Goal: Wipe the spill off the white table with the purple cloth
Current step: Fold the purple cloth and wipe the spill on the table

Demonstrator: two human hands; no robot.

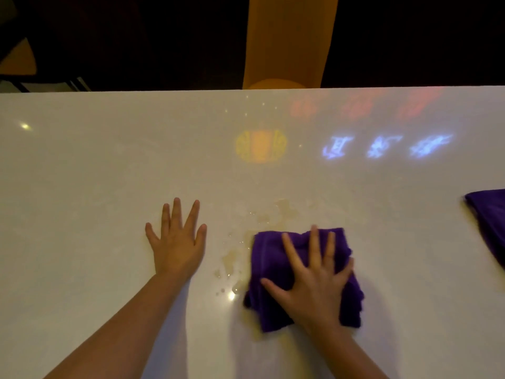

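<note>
Right hand [314, 280]: fingers spread, pressing flat on purple cloth [273, 263].
Left hand [177, 242]: spread flat on worktop [82, 187].
Spill [284, 212]: at cloth's 9 to 12 o'clock.

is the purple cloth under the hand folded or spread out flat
Folded: the purple cloth is a thick bunched wad with layered edges under the right hand.

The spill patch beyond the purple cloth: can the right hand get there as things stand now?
Probably yes. The right hand lies flat on the purple cloth, and that spill patch sits just past the cloth's far edge. Nothing stands between them on the white table.
</note>
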